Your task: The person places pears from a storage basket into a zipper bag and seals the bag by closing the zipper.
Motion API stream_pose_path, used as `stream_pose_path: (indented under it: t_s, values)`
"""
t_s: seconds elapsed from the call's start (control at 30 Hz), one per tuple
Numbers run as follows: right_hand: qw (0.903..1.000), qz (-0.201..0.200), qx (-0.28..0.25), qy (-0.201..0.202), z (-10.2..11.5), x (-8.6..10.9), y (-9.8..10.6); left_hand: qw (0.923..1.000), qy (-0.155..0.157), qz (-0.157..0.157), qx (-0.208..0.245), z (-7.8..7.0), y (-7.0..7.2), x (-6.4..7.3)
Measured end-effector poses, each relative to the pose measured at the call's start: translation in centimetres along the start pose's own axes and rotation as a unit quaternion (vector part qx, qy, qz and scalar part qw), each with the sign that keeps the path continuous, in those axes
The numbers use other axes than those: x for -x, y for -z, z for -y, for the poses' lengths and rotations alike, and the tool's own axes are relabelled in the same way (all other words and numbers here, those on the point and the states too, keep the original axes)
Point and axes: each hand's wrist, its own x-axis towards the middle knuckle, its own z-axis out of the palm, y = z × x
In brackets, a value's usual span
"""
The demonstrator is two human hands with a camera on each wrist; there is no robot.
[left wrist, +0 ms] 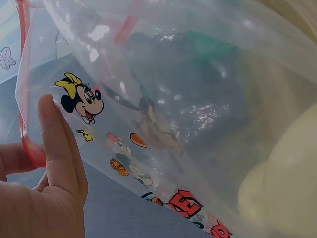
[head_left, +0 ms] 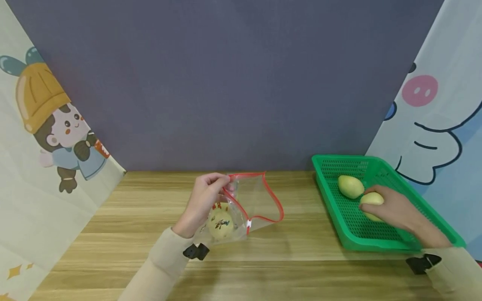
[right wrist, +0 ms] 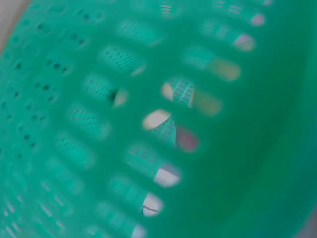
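My left hand point(head_left: 206, 190) pinches the red-edged rim of a clear zip bag point(head_left: 256, 196), whose mouth gapes to the right. Inside the bag lies a pale yellow lemon point(head_left: 221, 223), behind printed cartoon figures; the left wrist view shows this lemon point(left wrist: 292, 173) close up at the right. Over in the green basket point(head_left: 340, 230), my right hand point(head_left: 399, 207) grips a second lemon point(head_left: 373, 200) between thumb and fingers. Another lemon point(head_left: 351, 187) rests just left of it on the basket floor. The right wrist view holds only blurred basket wall point(right wrist: 237, 163).
A white slider point(head_left: 249, 224) sits on the bag's red zip strip. The wooden table point(head_left: 150, 217) runs back to a dark grey cloth point(head_left: 241, 83). Cartoon-printed cloths hang at the left point(head_left: 22, 188) and right point(head_left: 452, 42), the right one close behind the basket.
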Motion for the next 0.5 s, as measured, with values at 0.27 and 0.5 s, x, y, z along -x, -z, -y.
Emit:
stream_pose_path:
  t_s: [0.27,0.5]
  values:
    - [0.9998,-0.012,0.0,0.013,2.0,0.0,0.3,1.0,0.004,-0.003,-0.003,0.1,0.0,0.0]
    - [0.9993,-0.019,-0.021,0.023,4.3,0.2,0.4,1.0,-0.002,-0.002,-0.004,0.2,0.0,0.0]
